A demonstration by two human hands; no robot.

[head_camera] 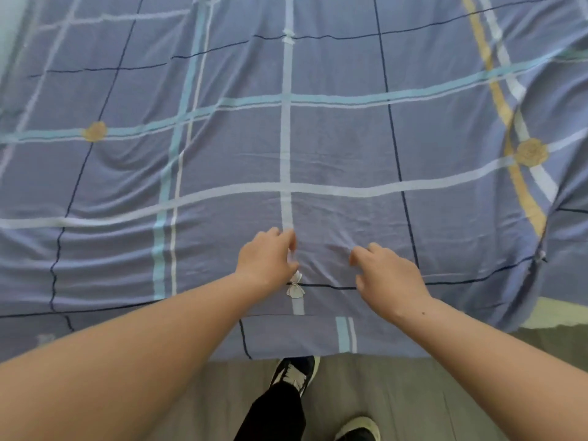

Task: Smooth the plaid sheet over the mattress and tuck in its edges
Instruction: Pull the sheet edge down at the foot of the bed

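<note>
The plaid sheet (334,138), blue-violet with light blue, white, yellow and dark lines, covers the mattress across most of the view. Its near edge hangs down over the bed's front side. Shallow wrinkles run across the left half and near the right corner, where the cloth bunches. My left hand (267,259) lies on the sheet near the front edge, fingers bent and pressing the cloth beside a white stripe. My right hand (386,275) rests palm down a little to the right, fingers curled against the fabric. Neither hand clearly lifts any cloth.
Grey floor (413,393) lies below the bed's front edge, where my dark shoes (296,374) and black trouser leg stand close to the bed. A pale strip of mattress or frame (560,313) shows at the right front corner.
</note>
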